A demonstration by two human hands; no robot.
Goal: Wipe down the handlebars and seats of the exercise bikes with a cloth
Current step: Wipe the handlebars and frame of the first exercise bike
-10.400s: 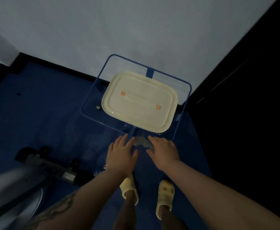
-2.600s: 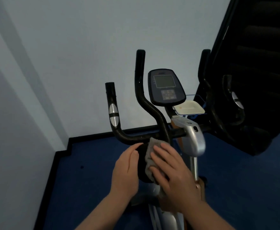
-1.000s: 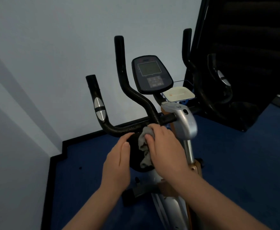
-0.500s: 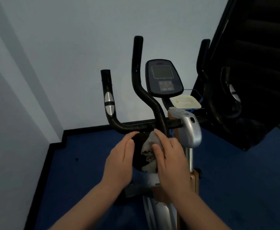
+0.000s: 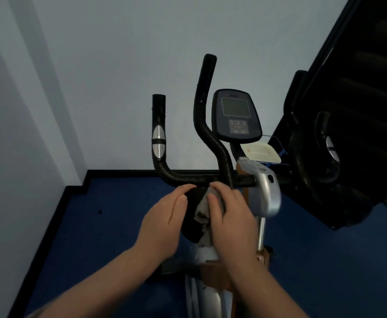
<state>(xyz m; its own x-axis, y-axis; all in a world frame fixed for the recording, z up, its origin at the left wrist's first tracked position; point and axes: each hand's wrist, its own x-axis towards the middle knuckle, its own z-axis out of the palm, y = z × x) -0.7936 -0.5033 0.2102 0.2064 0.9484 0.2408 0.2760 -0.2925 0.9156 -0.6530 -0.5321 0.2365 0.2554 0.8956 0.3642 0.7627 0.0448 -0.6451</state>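
Since half a second ago we're barely shifting: both hands are sitting a touch higher on the black pad, fingertips now up against the crossbar, and the view is tilting slightly. Our right hand [image 5: 230,216] is pressing the grey cloth [image 5: 203,211] flat onto the black pad [image 5: 193,216] just below the handlebars [image 5: 189,179], fingers straight and spread over the cloth rather than clenched round it. Cloth is showing bunched between the two hands, hanging down the pad's right side. Our left hand [image 5: 165,223] is resting flat on the pad's left side, fingers straight and together, grasping nothing. Handlebars are rising in two black uprights, the outer left one carrying a silver sensor plate [image 5: 158,144]. We're seeing the console [image 5: 236,115] with its dark screen standing behind the inner upright, and a silver housing [image 5: 264,191] just right of our right hand. A cream lid [image 5: 260,152] is lying on a blue wire rack behind the console. We're standing over blue carpet [image 5: 110,221], pale wall [image 5: 107,76] ahead, dark staircase [image 5: 360,111] to the right. Bike seat isn't in view.
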